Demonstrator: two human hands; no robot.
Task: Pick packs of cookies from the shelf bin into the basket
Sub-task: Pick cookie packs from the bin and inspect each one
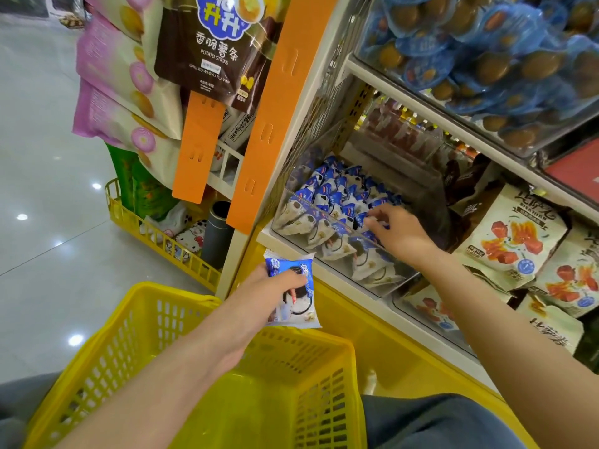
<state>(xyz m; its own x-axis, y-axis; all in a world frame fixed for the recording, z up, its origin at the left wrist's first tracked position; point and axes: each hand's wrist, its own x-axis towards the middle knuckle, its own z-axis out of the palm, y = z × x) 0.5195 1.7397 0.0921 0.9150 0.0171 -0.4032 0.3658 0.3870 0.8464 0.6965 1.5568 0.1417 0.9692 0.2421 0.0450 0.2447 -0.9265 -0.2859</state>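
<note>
Risk sits with the cookie pack [303,307] gripped in the left hand [275,288] over the far rim of the yellow basket [146,288]: let go there, it could fall outside. Its long axis runs near-to-far, blue end farthest. The right hand [400,233] curls onto packs [334,189] in the clear shelf bin [382,280]; whether it pinches one is unclear.

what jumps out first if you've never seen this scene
The bright yellow basket fills the bottom of the view. Just above it the left hand grips a blue-and-white cookie pack, while the right hand reaches into the clear shelf bin heaped with more packs.
</note>
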